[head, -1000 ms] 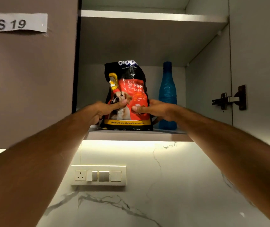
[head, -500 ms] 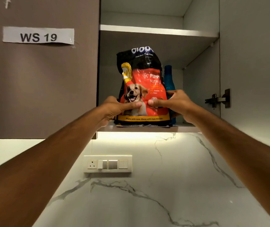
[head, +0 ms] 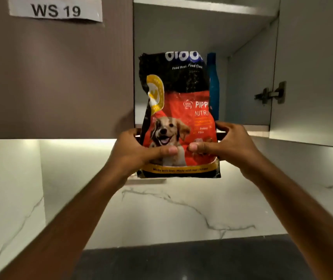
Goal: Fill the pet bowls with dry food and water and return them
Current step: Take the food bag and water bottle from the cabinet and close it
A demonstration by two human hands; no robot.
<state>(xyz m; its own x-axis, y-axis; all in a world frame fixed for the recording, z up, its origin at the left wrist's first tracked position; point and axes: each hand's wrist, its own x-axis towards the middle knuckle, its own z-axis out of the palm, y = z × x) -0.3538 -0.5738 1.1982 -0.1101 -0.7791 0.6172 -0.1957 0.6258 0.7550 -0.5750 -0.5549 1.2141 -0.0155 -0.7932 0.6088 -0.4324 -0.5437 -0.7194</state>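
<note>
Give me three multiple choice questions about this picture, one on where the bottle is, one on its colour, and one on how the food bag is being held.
1. Where is the bottle?
A. On the counter
B. On the cabinet shelf, behind the bag
C. In the left hand

2. What colour is the bottle?
A. Blue
B. Green
C. White

3. How is the bag held?
A. By one hand at its top
B. Lying flat on the shelf
C. Upright, in both hands

Answers:
1 B: it stands inside the open cabinet, partly hidden by the bag.
2 A: its visible side is blue.
3 C: the left hand and right hand grip its lower part, thumbs on the front.
</note>
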